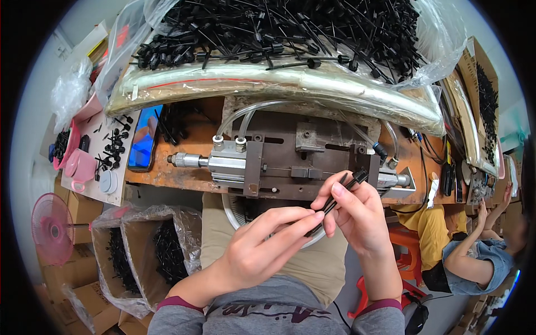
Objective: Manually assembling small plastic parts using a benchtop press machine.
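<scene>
Between my two hands, just in front of the bench, is a thin black rod part with a ribbed knob (360,176). The knob end pokes out above the fingers of my right hand (360,209), which pinches the part between thumb and fingers. My left hand (262,240) pinches the thin lower end with its fingertips. A second dark rod seems to lie alongside; whether it is separate, I cannot tell. Beyond the hands sits a metal clamping fixture (279,145), with a silver air cylinder (228,164) at its left and a small block (306,172) in its middle.
A plastic-lined box (279,84) heaped with black knobbed rods stands behind the fixture. At left are a phone (146,139), a pink cup (81,166) and loose black parts. Lined cartons (142,259) of parts sit lower left. A co-worker in blue (474,262) sits at right.
</scene>
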